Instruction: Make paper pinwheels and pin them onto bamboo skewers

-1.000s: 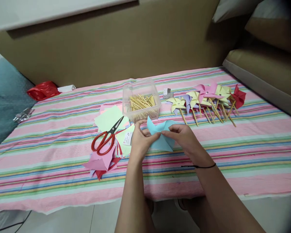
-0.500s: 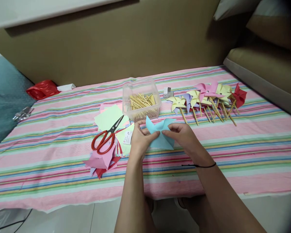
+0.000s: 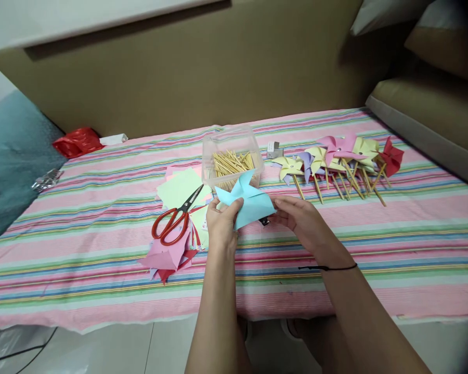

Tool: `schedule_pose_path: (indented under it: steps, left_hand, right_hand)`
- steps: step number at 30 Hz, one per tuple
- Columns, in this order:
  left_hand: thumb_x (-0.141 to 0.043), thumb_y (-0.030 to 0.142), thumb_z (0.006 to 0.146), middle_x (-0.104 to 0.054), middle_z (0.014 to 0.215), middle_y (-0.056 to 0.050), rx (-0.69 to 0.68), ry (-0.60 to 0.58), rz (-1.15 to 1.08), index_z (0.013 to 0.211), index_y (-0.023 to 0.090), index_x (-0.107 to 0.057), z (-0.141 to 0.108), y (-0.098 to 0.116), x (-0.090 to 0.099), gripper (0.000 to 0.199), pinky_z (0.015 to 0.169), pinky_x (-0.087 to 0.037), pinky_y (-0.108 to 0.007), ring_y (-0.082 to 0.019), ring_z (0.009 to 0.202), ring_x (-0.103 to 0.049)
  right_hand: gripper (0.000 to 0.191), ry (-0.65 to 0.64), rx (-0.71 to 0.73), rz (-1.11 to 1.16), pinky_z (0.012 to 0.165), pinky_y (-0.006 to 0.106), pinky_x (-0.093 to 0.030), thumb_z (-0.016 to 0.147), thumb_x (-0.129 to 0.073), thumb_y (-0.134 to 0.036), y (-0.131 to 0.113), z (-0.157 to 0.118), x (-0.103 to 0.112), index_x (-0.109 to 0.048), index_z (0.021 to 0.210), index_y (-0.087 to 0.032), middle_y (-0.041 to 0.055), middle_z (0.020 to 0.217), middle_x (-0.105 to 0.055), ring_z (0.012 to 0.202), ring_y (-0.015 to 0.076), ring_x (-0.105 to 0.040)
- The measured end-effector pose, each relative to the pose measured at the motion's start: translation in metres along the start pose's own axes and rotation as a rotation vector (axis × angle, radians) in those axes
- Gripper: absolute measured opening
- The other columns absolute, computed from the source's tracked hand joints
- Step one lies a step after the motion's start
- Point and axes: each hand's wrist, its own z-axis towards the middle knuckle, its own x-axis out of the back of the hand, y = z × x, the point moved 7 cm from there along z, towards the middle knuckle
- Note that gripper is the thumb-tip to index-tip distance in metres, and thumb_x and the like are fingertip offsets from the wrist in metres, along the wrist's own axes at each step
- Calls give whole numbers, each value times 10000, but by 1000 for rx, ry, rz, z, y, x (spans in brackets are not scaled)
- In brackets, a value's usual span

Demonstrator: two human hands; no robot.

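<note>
A brown padded panel is seen behind a surface that is covered by a pink, green and blue striped cloth. On the right of the cloth, paper pinwheels in yellow, pink, purple and red are laid close together on wooden sticks. At the centre, a clear box is filled with thin sticks. Just in front of it, blue paper, folded into pinwheel blades, is held above the cloth by the left hand, its thumb pressed on one blade. The right hand is placed at the paper's right corner, fingers bent; whether the corner is gripped cannot be told. Left of the hands, red-handled scissors are laid across coloured sheets. Behind the pinwheels' left end, a small grey-white box is set. Beside the right fingertips, a tiny black object is partly hidden.
</note>
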Motion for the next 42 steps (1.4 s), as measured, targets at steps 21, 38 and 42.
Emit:
schedule_pose_path:
  steps: [21, 38, 42]
  left_hand:
    - [-805, 164, 530, -719, 771, -28, -101, 78, -129, 1022, 182, -485, -17, -9, -11, 587, 658, -522, -261, -138, 645, -671]
    - [-795, 129, 543, -736, 770, -30, -139, 59, -139, 1003, 186, -449, -24, -12, -19, 579, 677, -524, -250, -130, 652, -684]
    - [-806, 139, 536, -732, 751, -21, -148, 33, -120, 1013, 186, -449, -23, -13, -21, 598, 668, -524, -246, -127, 638, -680]
  right_hand:
    - [211, 90, 29, 287, 702, 248, -519, 598, -843, -336, 15, -1, -31, -746, 718, -192, -1, 769, -705, 703, 116, -622]
    - [233, 227, 84, 332, 510, 216, -418, 479, -871, -264, 11, 0, -25, -696, 597, -166, -26, 624, -651, 557, 78, -535]
    - [236, 236, 88, 334, 513, 232, -431, 492, -868, -279, 10, 0, -24, -715, 636, -170, -20, 630, -655, 553, 87, -533]
